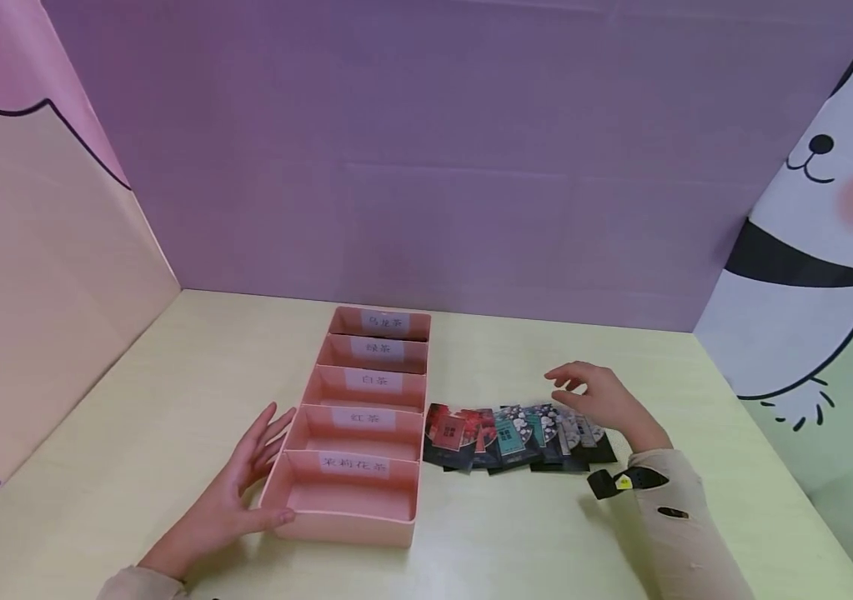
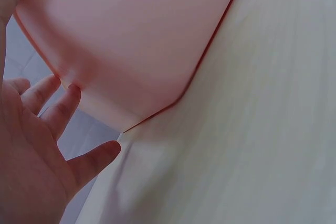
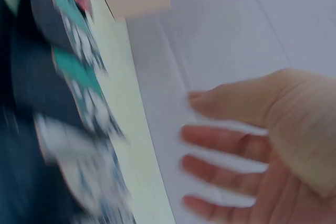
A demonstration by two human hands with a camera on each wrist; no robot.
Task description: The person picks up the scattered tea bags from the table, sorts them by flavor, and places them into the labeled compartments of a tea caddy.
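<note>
A pink divided box [image 1: 347, 528] stands on the table, its row of compartments running away from me, each with a handwritten white label. My left hand [image 1: 234, 492] is at its near left corner, fingers spread along the left side and thumb at the front wall. In the left wrist view, fingertips meet the pink wall [image 2: 131, 30]. Right of the box lies an overlapping row of dark tea packets [image 1: 516, 437], with red, teal and grey-white fronts from left to right. Above the right end of that row hovers my right hand [image 1: 599, 402], loosely bent and holding nothing.
The pale table [image 1: 516, 542] meets a purple back wall [image 1: 426, 183]. A pink-and-cream panel [image 1: 43, 275] closes the left side, and a panel with a panda print [image 1: 809, 325] the right. A black strap device [image 1: 624, 481] sits on the right wrist.
</note>
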